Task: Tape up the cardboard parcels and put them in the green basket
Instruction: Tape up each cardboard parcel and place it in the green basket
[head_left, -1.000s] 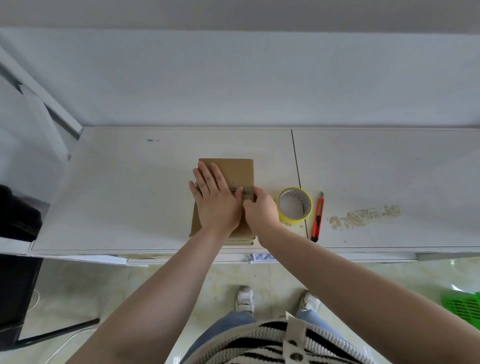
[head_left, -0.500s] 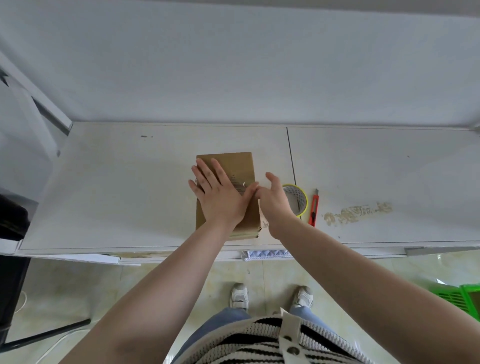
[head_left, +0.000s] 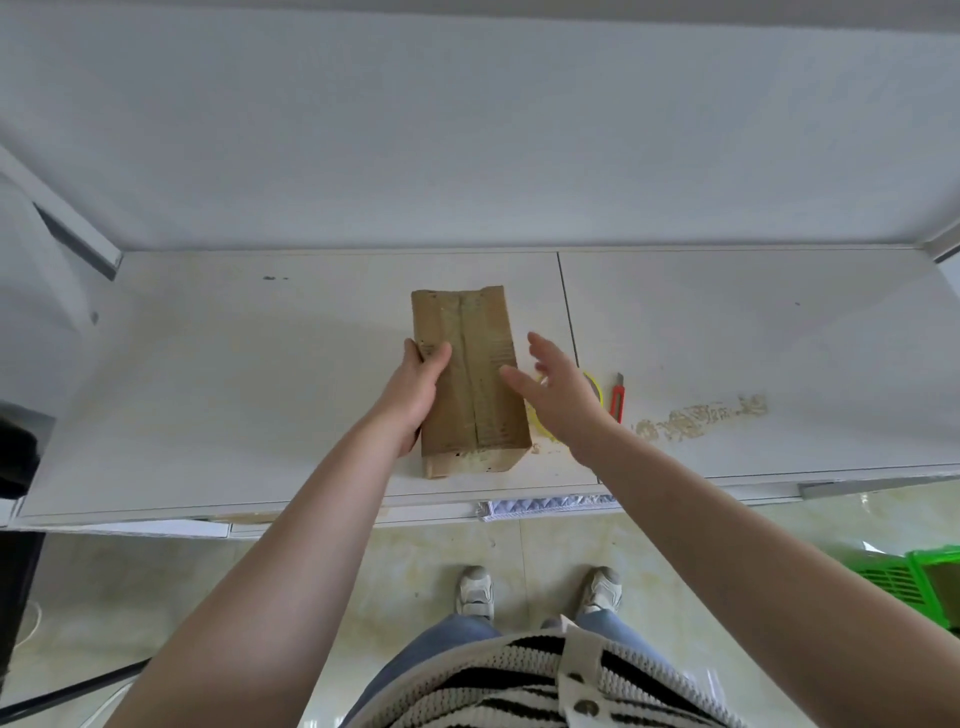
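Observation:
A brown cardboard parcel (head_left: 475, 374) lies lengthwise on the white table (head_left: 234, 395), with tape along its top seam. My left hand (head_left: 415, 389) grips its left side, thumb on top and fingers round the edge. My right hand (head_left: 558, 392) hovers just right of the parcel with fingers spread, holding nothing. Behind that hand a yellow roll of tape (head_left: 597, 387) is mostly hidden. The green basket (head_left: 914, 577) stands on the floor at the lower right edge of the head view.
A red utility knife (head_left: 617, 397) lies right of the tape roll. A patch of torn paper residue (head_left: 696, 415) marks the table further right. A white wall rises behind the table. A black object (head_left: 15, 457) sits at the far left. My shoes are below the table edge.
My left hand slid from flat on top of the parcel to gripping its left side. My right hand lifted off the parcel and opened to its right. The camera view shifted slightly.

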